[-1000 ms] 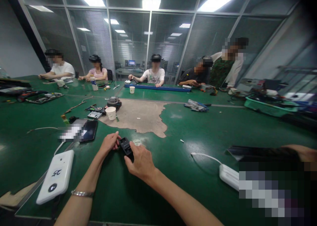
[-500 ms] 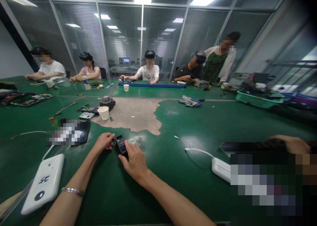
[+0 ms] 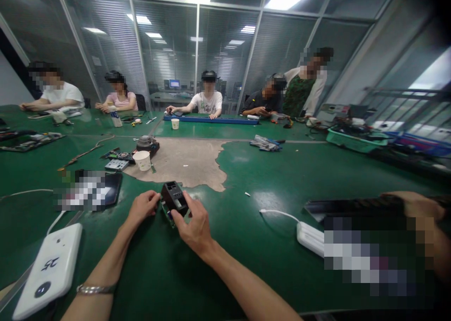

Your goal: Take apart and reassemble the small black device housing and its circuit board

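Note:
My right hand [image 3: 196, 223] grips a small black electronic module [image 3: 174, 196], thumb on the near side and fingers along the right edge. The module is boxy, with square openings in its top face and a strip of green circuit board along its lower left side. It is tilted above the green table [image 3: 246, 260]. My left hand [image 3: 143, 205] is closed at the module's left edge, fingertips pressed together. Whether those fingertips hold the module or some small part is hidden. On the left wrist is a metal bracelet [image 3: 95, 289].
A white power bank [image 3: 49, 269] and a pixelated phone-like device [image 3: 113, 189] lie to my left. Ahead are a paper cup [image 3: 142, 161], electronic parts [image 3: 116, 164] and gloves [image 3: 265, 143]. A neighbour's hand [image 3: 419, 205] is at right, near a white charger [image 3: 310, 236]. Several people sit opposite.
The module has turned in my right hand, so its side and the green board now show. My left hand stays by its left edge. The whole view has shifted slightly.

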The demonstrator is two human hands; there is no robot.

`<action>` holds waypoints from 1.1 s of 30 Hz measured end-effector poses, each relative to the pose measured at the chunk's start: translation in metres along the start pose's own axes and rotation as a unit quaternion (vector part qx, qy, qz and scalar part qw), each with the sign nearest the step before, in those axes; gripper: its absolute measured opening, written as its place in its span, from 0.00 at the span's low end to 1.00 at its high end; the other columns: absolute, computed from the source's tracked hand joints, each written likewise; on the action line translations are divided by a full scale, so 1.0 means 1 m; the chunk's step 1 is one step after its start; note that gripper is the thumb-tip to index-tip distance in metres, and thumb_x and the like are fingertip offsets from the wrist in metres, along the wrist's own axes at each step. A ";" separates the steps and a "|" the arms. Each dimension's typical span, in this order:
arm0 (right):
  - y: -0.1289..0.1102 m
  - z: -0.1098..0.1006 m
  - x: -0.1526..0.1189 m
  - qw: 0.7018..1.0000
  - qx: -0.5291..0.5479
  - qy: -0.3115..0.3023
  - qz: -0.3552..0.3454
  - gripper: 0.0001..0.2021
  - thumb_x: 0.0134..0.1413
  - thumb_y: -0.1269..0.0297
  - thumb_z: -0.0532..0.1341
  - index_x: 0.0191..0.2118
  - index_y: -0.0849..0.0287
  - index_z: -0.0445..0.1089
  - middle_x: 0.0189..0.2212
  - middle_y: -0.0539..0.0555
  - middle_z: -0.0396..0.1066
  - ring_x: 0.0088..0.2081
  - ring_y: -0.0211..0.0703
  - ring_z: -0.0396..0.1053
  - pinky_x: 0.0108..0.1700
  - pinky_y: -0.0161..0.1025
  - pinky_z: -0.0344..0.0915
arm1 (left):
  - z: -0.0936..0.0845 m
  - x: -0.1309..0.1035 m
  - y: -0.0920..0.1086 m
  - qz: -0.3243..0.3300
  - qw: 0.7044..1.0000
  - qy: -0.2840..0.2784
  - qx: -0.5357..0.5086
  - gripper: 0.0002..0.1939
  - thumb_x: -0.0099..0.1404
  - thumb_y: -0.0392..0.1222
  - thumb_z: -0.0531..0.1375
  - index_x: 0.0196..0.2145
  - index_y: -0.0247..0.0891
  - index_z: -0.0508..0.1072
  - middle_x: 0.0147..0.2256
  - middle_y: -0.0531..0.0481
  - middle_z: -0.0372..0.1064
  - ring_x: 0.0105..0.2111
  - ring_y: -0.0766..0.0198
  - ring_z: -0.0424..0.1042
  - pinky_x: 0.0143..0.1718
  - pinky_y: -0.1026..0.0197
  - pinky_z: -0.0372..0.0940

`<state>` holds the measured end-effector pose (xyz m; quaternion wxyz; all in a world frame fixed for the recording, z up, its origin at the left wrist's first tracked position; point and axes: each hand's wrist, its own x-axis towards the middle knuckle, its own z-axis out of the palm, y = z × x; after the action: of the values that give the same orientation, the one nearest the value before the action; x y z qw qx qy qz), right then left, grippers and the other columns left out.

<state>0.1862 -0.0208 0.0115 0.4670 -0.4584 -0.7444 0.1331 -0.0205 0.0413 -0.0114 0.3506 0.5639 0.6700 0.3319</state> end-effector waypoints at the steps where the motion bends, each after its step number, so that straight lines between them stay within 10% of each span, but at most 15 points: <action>1: 0.002 -0.003 0.002 1.000 -0.001 0.009 0.010 0.29 0.56 0.57 0.56 0.61 0.62 0.54 0.46 0.60 0.69 0.45 0.49 0.66 0.47 0.46 0.63 | 0.000 0.000 0.001 0.003 1.000 0.000 0.001 0.13 0.56 0.52 0.55 0.27 0.39 0.69 0.17 0.56 0.66 0.14 0.67 0.65 0.17 0.68 0.56; 16: 0.047 -0.032 0.020 0.963 -0.201 -0.039 0.174 0.20 0.47 0.58 0.59 0.47 0.55 0.65 0.33 0.53 0.72 0.36 0.48 0.70 0.37 0.39 0.62 | -0.002 -0.005 0.012 -0.018 0.999 -0.009 -0.026 0.10 0.54 0.46 0.56 0.26 0.36 0.69 0.16 0.56 0.66 0.14 0.69 0.66 0.15 0.70 0.57; 27: 0.043 -0.034 0.014 0.965 -0.213 -0.099 0.119 0.32 0.44 0.57 0.60 0.57 0.59 0.55 0.45 0.61 0.66 0.47 0.54 0.63 0.44 0.45 0.60 | -0.003 -0.003 0.012 -0.018 0.999 -0.023 -0.036 0.10 0.54 0.47 0.57 0.27 0.37 0.69 0.17 0.55 0.67 0.15 0.68 0.66 0.15 0.70 0.56; 33: 0.045 -0.034 0.015 0.960 -0.220 -0.114 0.129 0.23 0.46 0.62 0.59 0.51 0.58 0.62 0.38 0.58 0.70 0.40 0.51 0.67 0.41 0.43 0.62 | -0.002 0.001 0.002 0.001 0.999 -0.016 -0.039 0.13 0.55 0.49 0.56 0.29 0.36 0.69 0.18 0.54 0.68 0.14 0.68 0.67 0.15 0.69 0.57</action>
<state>0.2369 0.0081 0.0091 0.2457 -0.6237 -0.7381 0.0771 -0.0213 0.0426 -0.0089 0.3830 0.5557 0.6502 0.3489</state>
